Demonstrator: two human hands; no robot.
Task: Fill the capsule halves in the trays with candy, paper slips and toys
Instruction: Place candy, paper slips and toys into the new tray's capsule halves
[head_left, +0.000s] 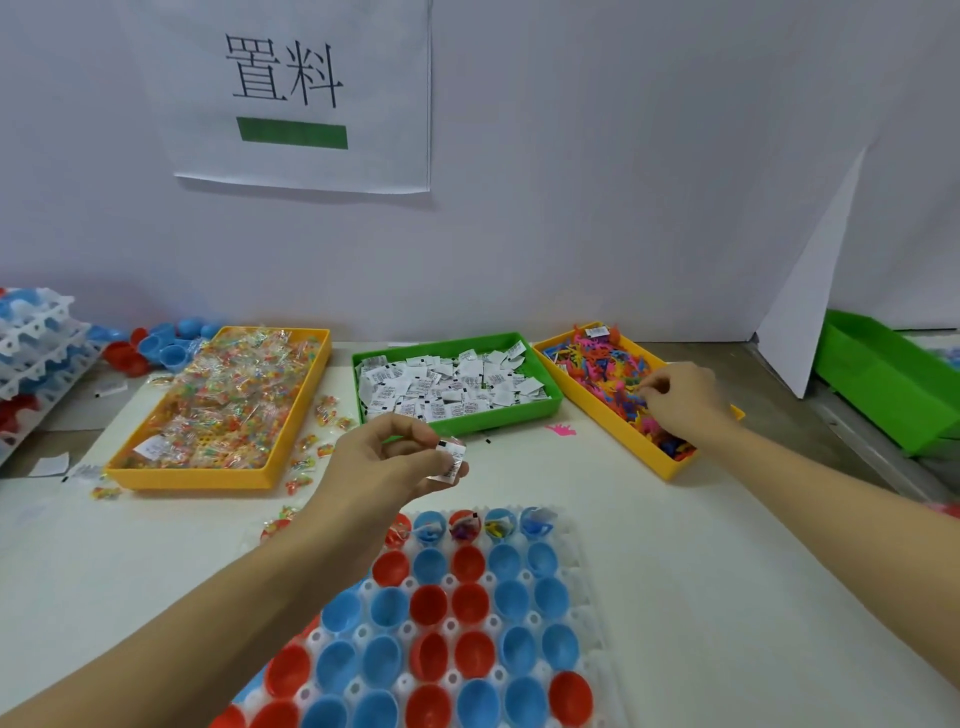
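Slips (453, 461), light and limp, suited an edge pinch, as the left hand (387, 460) did; right hand (680, 397) at two o'clock pinched among toys (605, 371).

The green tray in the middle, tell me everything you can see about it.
The green tray is a shallow rectangular bin of what looks like plastic, lying flat on the white table against the back wall, between two yellow trays. It holds a loose heap of small white paper slips with black print. No hand touches it: the left hand hovers in front holding a slip, and the right hand is at the toy tray.
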